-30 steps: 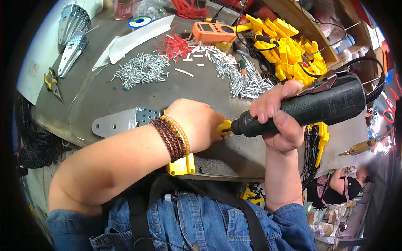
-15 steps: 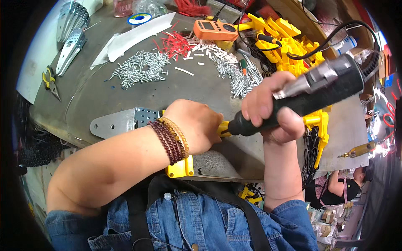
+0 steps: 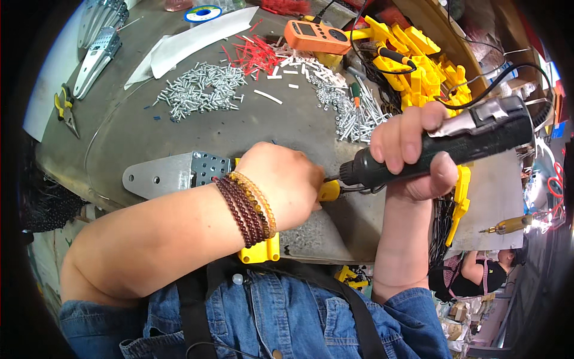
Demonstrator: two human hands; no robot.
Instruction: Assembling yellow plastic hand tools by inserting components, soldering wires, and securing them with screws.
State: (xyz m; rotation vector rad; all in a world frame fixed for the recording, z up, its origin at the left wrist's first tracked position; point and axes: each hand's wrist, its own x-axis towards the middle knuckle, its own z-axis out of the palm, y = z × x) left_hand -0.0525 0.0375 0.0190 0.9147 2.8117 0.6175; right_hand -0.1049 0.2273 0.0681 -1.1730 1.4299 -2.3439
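Observation:
My right hand (image 3: 412,152) is wrapped round a black power screwdriver (image 3: 472,146), held tilted with its nose toward my left hand. The thin bit (image 3: 330,179) shows at its nose, close to my left knuckles. My left hand (image 3: 284,185), back upward, is closed over a yellow plastic part (image 3: 260,250); its fingertips are hidden. One yellow end shows just past the fingers, under the bit, and a block shows below the wrist. From the left side of this part a grey perforated metal plate (image 3: 170,173) with a rounded end sticks out.
Piles of screws (image 3: 203,90), red tubing pieces (image 3: 254,55) and white tubing lie beyond my hands. An orange multimeter (image 3: 317,37) and heaped yellow parts (image 3: 418,66) sit at the far right. Pliers (image 3: 67,110) lie far left. A person (image 3: 478,272) is at lower right.
The screwdriver has drawn back to the right, and its bit now shows clear of the yellow part. My left hand keeps its hold. The whole view has shifted slightly.

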